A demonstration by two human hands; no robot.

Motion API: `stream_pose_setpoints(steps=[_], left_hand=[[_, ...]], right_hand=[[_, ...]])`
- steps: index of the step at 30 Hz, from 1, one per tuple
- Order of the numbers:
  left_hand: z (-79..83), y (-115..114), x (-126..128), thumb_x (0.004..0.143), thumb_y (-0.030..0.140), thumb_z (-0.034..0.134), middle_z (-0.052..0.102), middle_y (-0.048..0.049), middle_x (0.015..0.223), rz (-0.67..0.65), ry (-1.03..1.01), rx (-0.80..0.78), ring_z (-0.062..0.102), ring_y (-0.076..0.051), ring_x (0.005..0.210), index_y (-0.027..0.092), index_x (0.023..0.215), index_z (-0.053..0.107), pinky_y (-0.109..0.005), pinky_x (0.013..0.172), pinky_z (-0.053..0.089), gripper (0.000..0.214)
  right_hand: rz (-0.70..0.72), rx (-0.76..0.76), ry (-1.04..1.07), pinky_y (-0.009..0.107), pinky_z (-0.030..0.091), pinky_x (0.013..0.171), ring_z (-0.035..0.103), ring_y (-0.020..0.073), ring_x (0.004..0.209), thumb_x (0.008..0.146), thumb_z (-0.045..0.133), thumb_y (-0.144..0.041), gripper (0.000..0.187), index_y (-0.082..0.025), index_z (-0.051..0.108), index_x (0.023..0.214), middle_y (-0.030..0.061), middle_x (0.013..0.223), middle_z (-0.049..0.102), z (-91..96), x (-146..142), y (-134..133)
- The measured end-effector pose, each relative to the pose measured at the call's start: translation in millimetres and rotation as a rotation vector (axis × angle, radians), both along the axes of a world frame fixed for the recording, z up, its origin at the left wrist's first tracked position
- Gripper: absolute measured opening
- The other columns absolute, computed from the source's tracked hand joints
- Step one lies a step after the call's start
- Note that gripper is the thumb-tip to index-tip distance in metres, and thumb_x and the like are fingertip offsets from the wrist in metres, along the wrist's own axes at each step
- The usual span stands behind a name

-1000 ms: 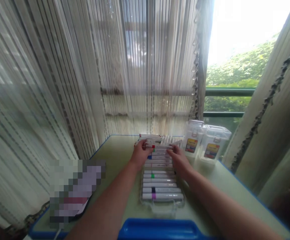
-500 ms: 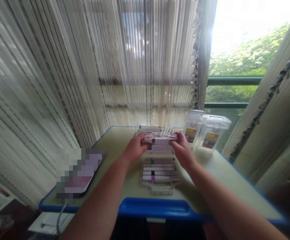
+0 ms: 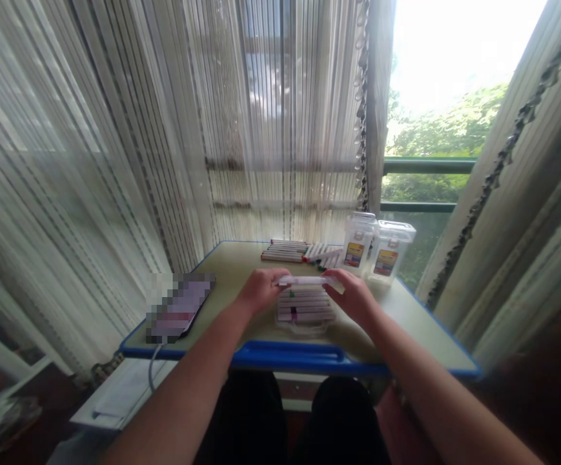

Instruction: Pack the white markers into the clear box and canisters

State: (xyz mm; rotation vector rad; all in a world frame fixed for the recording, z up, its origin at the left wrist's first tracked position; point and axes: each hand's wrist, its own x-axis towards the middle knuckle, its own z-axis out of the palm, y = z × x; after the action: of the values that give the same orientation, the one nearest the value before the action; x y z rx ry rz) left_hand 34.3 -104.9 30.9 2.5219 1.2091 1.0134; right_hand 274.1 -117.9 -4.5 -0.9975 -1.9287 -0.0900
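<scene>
My left hand [image 3: 263,289] and my right hand [image 3: 352,292] are closed on opposite sides of the raised half of a clear plastic marker case [image 3: 304,281]. That half is seen nearly edge-on, so its inside is hidden. Just in front of it, the case's lower half [image 3: 305,328] lies on the table with its handle side toward me. White markers [image 3: 309,310], a few with green or purple bands, lie side by side in it. Whether a hinge joins the halves, I cannot tell.
Loose markers lie in a row [image 3: 285,250] and a scattered pile [image 3: 326,255] at the table's [image 3: 418,323] back. Two clear containers [image 3: 387,255] with labels stand at the right rear. A tablet-like device [image 3: 183,310] with a cable [image 3: 153,368] lies on the left.
The raised half of the case has tilted from showing its markers to nearly edge-on, with both hands still on it. The view has also shifted, showing more of my legs.
</scene>
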Motion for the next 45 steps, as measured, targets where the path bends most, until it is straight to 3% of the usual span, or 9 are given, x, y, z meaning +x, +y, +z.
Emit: stream_pose_setpoints(steps=[4, 9, 14, 19, 28, 34, 41, 45], left_hand=[[-12.0, -15.2, 3.7, 0.079, 0.010, 0.051, 0.069, -0.0020, 0.098, 0.023, 0.191, 0.124, 0.064, -0.016, 0.091, 0.020, 0.100, 0.063, -0.024, 0.083, 0.047, 0.026], [-22.8, -27.7, 9.2, 0.088, 0.010, 0.038, 0.064, -0.0116, 0.106, -0.020, 0.575, 0.335, 0.061, -0.020, 0.098, 0.013, 0.105, 0.057, -0.031, 0.087, 0.048, 0.025], [-17.2, -31.1, 12.2, 0.088, 0.013, 0.042, 0.061, -0.0128, 0.109, -0.022, 0.768, 0.416, 0.060, -0.022, 0.098, 0.013, 0.106, 0.055, -0.032, 0.082, 0.051, 0.022], [-8.0, -37.8, 16.8, 0.088, 0.015, 0.042, 0.060, -0.0135, 0.111, -0.037, 0.845, 0.380, 0.059, -0.022, 0.097, 0.013, 0.105, 0.055, -0.032, 0.080, 0.050, 0.022], [7.7, -52.0, 20.1, 0.069, 0.010, 0.055, 0.056, -0.0111, 0.113, -0.058, 0.767, 0.141, 0.056, -0.022, 0.101, 0.014, 0.106, 0.050, -0.031, 0.088, 0.046, 0.038], [16.8, -68.8, 13.4, 0.069, 0.017, 0.058, 0.053, -0.0099, 0.127, -0.161, 0.614, -0.052, 0.053, -0.023, 0.114, 0.017, 0.116, 0.052, -0.029, 0.095, 0.044, 0.048], [-11.6, -75.9, 8.5, 0.082, 0.030, 0.051, 0.052, -0.0087, 0.133, -0.049, 0.322, -0.078, 0.045, -0.021, 0.126, 0.018, 0.118, 0.058, -0.036, 0.108, 0.034, 0.039], [-28.8, -75.2, 9.4, 0.081, 0.028, 0.051, 0.054, -0.0083, 0.131, -0.004, 0.170, -0.040, 0.043, -0.020, 0.128, 0.015, 0.116, 0.059, -0.037, 0.108, 0.034, 0.038]], right_hand=[[-0.031, -0.050, -0.075, 0.031, 0.051, 0.076, 0.064, 0.0191, 0.083, 0.076, 0.053, -0.015, 0.022, -0.021, 0.061, 0.096, 0.0064, 0.096, 0.067, -4.3, 1.8, -12.9], [0.055, -0.276, -0.170, 0.034, 0.051, 0.083, 0.064, 0.0215, 0.092, 0.070, 0.060, -0.017, 0.034, -0.022, 0.062, 0.103, 0.0061, 0.108, 0.067, -8.2, 8.0, -33.1], [0.156, -0.323, -0.114, 0.041, 0.042, 0.100, 0.053, 0.0262, 0.117, 0.070, 0.068, -0.028, 0.050, -0.023, 0.058, 0.119, 0.0090, 0.130, 0.055, -16.0, 12.6, -50.1], [0.200, -0.328, -0.051, 0.041, 0.041, 0.102, 0.052, 0.0250, 0.119, 0.076, 0.064, -0.031, 0.042, -0.023, 0.062, 0.116, 0.0083, 0.129, 0.056, -20.9, 14.7, -50.3], [0.202, -0.371, 0.032, 0.041, 0.042, 0.101, 0.054, 0.0262, 0.117, 0.074, 0.063, -0.031, 0.039, -0.019, 0.065, 0.112, 0.0106, 0.126, 0.058, -19.6, 19.3, -50.0], [0.240, -0.406, 0.056, 0.042, 0.040, 0.103, 0.053, 0.0266, 0.118, 0.072, 0.064, -0.028, 0.040, -0.019, 0.066, 0.111, 0.0105, 0.126, 0.058, -21.0, 22.2, -48.5], [0.216, -0.409, 0.049, 0.042, 0.042, 0.100, 0.054, 0.0269, 0.116, 0.072, 0.064, -0.026, 0.040, -0.021, 0.066, 0.111, 0.0103, 0.130, 0.055, -21.9, 23.7, -47.8], [0.198, -0.408, 0.036, 0.041, 0.042, 0.100, 0.055, 0.0266, 0.115, 0.071, 0.064, -0.026, 0.041, -0.020, 0.066, 0.112, 0.0110, 0.129, 0.055, -23.1, 23.6, -47.5]])
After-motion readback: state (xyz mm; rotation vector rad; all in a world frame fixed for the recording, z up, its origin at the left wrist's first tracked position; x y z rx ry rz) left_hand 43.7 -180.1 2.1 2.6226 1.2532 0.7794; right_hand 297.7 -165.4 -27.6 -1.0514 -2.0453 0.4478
